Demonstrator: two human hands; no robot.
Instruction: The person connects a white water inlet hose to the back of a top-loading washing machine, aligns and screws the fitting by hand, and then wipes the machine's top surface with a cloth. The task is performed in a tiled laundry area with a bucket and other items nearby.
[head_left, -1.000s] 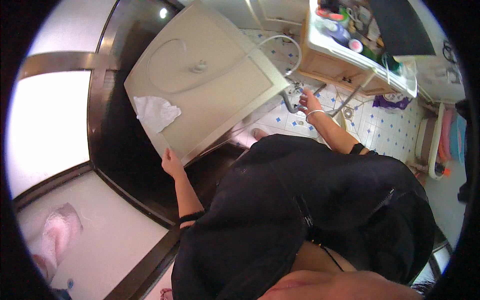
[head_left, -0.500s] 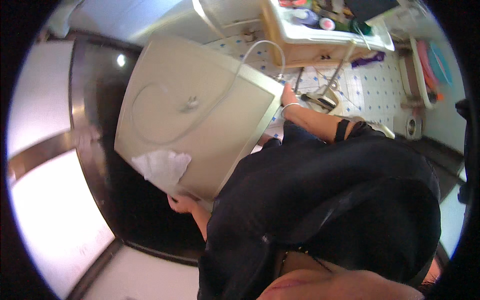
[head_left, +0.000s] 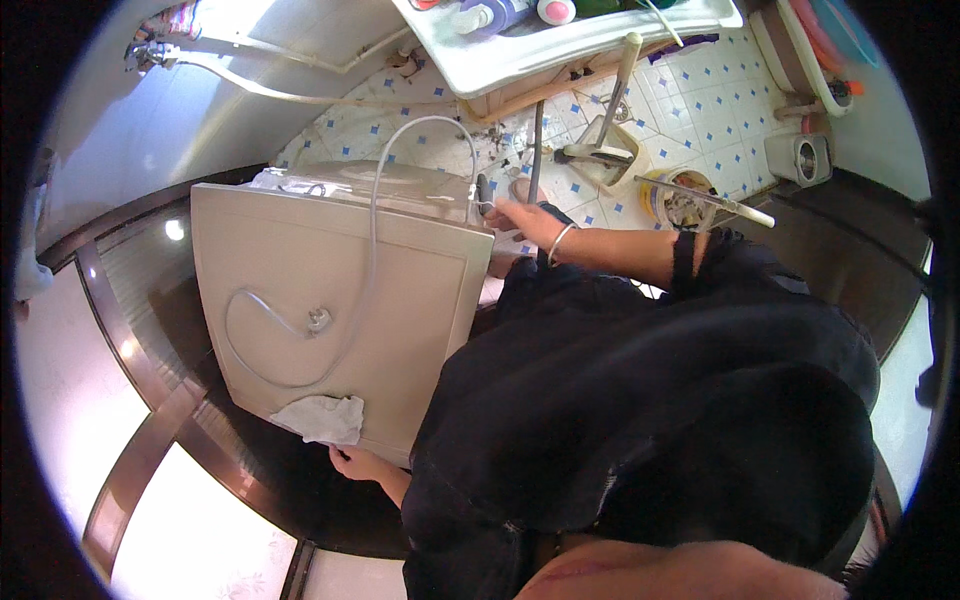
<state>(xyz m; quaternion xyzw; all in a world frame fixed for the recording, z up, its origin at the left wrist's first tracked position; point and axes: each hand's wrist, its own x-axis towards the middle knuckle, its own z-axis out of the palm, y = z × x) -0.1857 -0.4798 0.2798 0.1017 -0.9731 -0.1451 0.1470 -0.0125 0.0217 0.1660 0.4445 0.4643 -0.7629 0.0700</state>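
The machine (head_left: 290, 235) is flanked by the left hand (head_left: 362, 464) at its near edge, the right hand (head_left: 528, 222) by its far-right corner; grips cannot be told. Its cord (head_left: 374, 250) is best kept on top.

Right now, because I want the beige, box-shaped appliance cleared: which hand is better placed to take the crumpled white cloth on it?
Probably the left hand: it is at the edge of the appliance, right beside the cloth. The right hand is by the far right corner, much farther away.

Prob. home bathrm, tiled flr (head_left: 692, 100), vanity (head_left: 560, 52), btls (head_left: 508, 12)
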